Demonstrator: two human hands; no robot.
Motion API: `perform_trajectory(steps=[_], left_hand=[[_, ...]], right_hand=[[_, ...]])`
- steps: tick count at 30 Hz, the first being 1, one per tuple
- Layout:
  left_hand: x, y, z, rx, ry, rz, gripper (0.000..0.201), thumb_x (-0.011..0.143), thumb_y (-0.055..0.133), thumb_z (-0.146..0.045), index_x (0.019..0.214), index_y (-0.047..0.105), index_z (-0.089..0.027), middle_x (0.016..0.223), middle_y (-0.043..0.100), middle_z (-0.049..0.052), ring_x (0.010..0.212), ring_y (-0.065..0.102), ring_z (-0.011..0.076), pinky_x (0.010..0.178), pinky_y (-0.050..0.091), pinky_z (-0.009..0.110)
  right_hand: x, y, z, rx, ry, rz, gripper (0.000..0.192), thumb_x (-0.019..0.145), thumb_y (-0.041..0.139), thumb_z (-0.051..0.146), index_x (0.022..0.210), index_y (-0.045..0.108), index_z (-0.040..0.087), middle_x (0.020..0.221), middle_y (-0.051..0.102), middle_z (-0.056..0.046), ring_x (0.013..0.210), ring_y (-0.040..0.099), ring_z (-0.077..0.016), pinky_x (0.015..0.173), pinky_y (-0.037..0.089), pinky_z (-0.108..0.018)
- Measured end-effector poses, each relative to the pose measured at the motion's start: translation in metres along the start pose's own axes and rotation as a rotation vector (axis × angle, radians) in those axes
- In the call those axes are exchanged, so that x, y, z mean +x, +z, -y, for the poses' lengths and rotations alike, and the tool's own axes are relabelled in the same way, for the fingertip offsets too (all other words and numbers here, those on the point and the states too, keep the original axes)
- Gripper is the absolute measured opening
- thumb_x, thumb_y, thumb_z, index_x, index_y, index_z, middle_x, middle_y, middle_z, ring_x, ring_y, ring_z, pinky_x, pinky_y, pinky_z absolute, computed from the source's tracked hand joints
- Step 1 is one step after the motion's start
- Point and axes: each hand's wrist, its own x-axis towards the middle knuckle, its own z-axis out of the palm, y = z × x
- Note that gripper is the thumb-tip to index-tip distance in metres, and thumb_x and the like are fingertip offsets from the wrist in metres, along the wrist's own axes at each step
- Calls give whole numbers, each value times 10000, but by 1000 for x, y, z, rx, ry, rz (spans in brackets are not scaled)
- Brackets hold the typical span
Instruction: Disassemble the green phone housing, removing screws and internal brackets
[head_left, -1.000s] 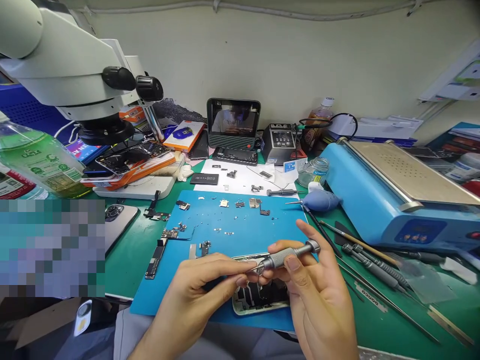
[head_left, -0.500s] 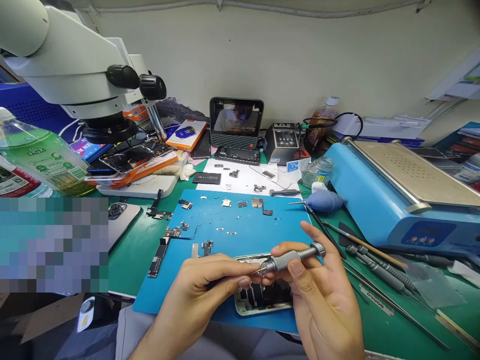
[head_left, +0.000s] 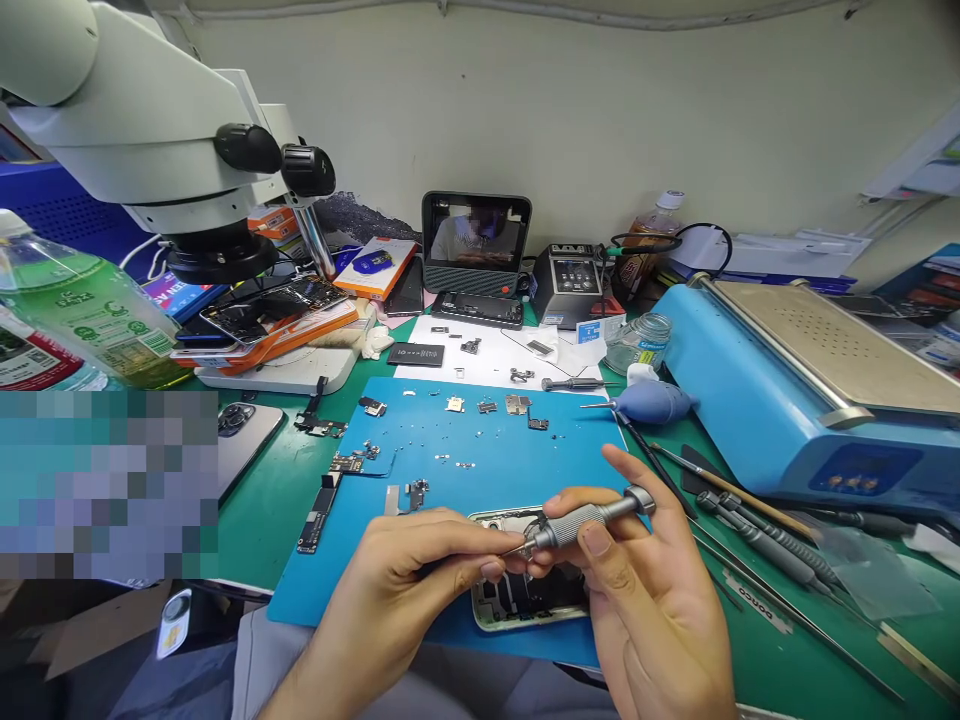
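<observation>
A grey metal screwdriver (head_left: 589,522) lies slanted across my right hand (head_left: 649,590), its knurled handle gripped between thumb and fingers. At its thin end, my left hand (head_left: 442,560) pinches the bit between thumb and index finger. Whether anything small sits at the tip is hidden by those fingers. Beneath both hands is an opened phone housing (head_left: 525,597), partly covered, lying on the blue mat (head_left: 517,480). A logic board (head_left: 316,520) and a small flex part (head_left: 417,493) rest left of the housing. Tiny screws and metal brackets (head_left: 454,404) are spread over the mat farther back.
A microscope (head_left: 172,150) overhangs the left side. To the right stand a blue heating plate machine (head_left: 750,400), an air blower (head_left: 654,403) and several tools, including tweezers (head_left: 802,615). White paper with a battery (head_left: 416,354) lies behind the mat. A glass jar (head_left: 639,343) stands nearby.
The view has shifted very slightly. Both hands and the screwdriver keep nearly the same pose over the phone housing.
</observation>
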Motion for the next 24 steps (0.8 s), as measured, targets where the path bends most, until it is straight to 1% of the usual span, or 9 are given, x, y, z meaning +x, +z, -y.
perform_trajectory(steps=[7,11,16,18,21,23,24], left_hand=[[-2,-2,0,-44,9,51,431,1038,708,-77,1234,835,-440,1094,874,-85,986,824,115,887,642,190],[-2,-2,-1,-40,9,48,389,1032,739,-121,1235,837,-438,1083,875,-79,959,817,114,869,638,185],[-1,-2,-1,12,-7,39,357,1033,746,-162,1231,836,-445,1035,878,-76,901,805,125,830,631,204],[-1,-2,-1,46,-7,-4,335,1028,755,-190,1236,834,-440,1011,878,-75,892,804,135,832,630,220],[-3,1,1,132,-31,-117,226,1049,731,-281,1229,826,-379,1070,870,-39,979,808,175,865,638,267],[-6,3,2,221,-36,-215,124,1078,676,-339,1137,781,-310,1099,850,-3,1031,799,198,856,642,290],[-8,3,3,290,-19,-255,104,1089,652,-349,1069,733,-286,1108,836,10,1043,792,204,852,641,298]], right_hand=[[2,3,1,33,34,-12,467,1049,682,330,1488,523,336,1043,788,-41,745,776,-162,704,669,-289],[2,4,3,45,65,-38,521,1019,728,341,1496,518,330,1028,785,-38,724,769,-161,691,663,-287],[3,2,4,47,95,-71,619,962,795,346,1513,515,306,1000,787,-48,697,761,-184,664,666,-323],[5,2,5,64,97,-96,613,955,796,356,1505,532,297,985,785,-47,664,747,-186,636,660,-337],[9,5,8,97,36,-225,495,992,736,390,1454,595,285,1022,789,-58,690,747,-189,638,661,-356],[10,9,8,74,-55,-337,433,1019,694,396,1431,615,286,1054,797,-68,745,769,-199,678,669,-374],[10,11,7,43,-105,-381,415,1029,680,394,1424,614,286,1057,802,-69,759,779,-203,696,672,-385]])
